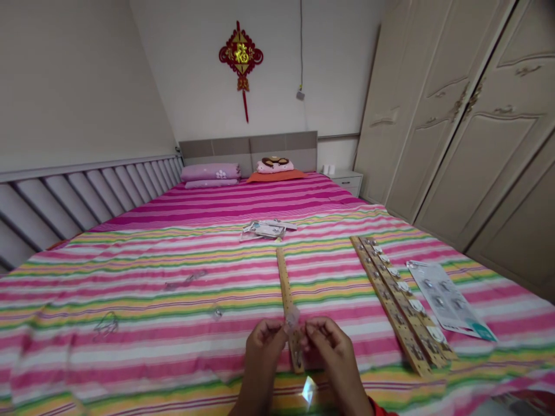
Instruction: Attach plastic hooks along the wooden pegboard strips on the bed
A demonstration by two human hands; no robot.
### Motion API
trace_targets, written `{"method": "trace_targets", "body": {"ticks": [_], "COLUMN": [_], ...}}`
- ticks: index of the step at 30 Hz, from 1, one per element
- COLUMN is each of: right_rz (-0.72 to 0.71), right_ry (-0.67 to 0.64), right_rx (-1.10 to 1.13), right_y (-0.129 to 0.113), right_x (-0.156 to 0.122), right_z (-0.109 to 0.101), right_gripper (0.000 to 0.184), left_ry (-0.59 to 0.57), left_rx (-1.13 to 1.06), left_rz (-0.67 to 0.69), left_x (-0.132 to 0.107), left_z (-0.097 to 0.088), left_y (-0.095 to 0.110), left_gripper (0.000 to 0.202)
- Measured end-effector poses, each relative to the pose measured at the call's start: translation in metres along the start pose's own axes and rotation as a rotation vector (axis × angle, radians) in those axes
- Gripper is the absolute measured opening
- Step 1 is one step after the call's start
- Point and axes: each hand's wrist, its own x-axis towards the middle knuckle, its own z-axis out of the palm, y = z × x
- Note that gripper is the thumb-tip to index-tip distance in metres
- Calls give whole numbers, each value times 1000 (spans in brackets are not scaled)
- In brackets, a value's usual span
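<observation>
My left hand is closed in a pinch on a small clear plastic piece. Close beside it, my right hand has its thumb and fingertips pressed together; whatever is between them is too small to make out. Below both hands, a narrow wooden strip with a row of holes lies lengthwise on the striped bedspread. Near its close end sits a small metal fitting. To the left of my hands, a small shiny metal piece in clear plastic rests on the cloth.
Two wooden strips bearing metal fittings and white discs lie to the right, beside a blister card. Flat packages are piled farther back. Clear plastic scraps and a thin tangle lie left. Wardrobes stand at right.
</observation>
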Motion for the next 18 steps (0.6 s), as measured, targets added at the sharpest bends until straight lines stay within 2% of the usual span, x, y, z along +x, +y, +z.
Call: {"method": "trace_targets", "body": {"ticks": [4, 8, 14, 18], "right_rz": [77, 57, 26, 4], "right_ry": [-5, 49, 24, 8], "right_rx": [-2, -28, -34, -38], "right_y": [1, -1, 3, -3], "right_x": [-7, -7, -4, 5], "right_z": [12, 19, 13, 4], "right_gripper": [40, 42, 38, 33], "left_ry": [80, 76, 81, 52], "left_rx": [49, 40, 59, 91], "left_rz": [65, 70, 96, 129], "left_x": [-2, -5, -13, -9], "left_z": [5, 10, 16, 14], "left_y": [-6, -8, -11, -9], "left_gripper": [31, 35, 35, 35]}}
